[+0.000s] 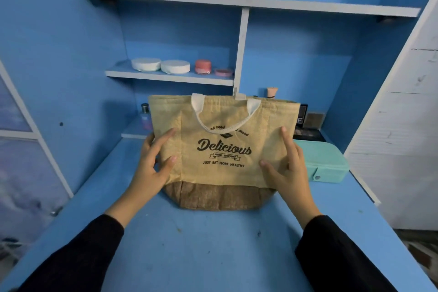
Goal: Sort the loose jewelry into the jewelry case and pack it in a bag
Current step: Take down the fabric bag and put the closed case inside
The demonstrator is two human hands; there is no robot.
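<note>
A tan bag [222,149] printed "Delicious", with white handles and a brown base, stands upright on the blue desk [213,244]. My left hand [154,163] rests on its left side with fingers straight and spread. On the bag's right side lies my right hand [286,168], fingers also straight, thumb on the front panel. A mint-green jewelry case [324,163], shut with a snap tab, lies on the desk just right of the bag, partly hidden behind it. No loose jewelry shows.
A low shelf behind holds two white round tins [161,65], a pink jar [203,66] and a pink lid. A small bottle [145,116] stands behind the bag's left edge; dark boxes [308,123] sit behind the case. White wall panel at right.
</note>
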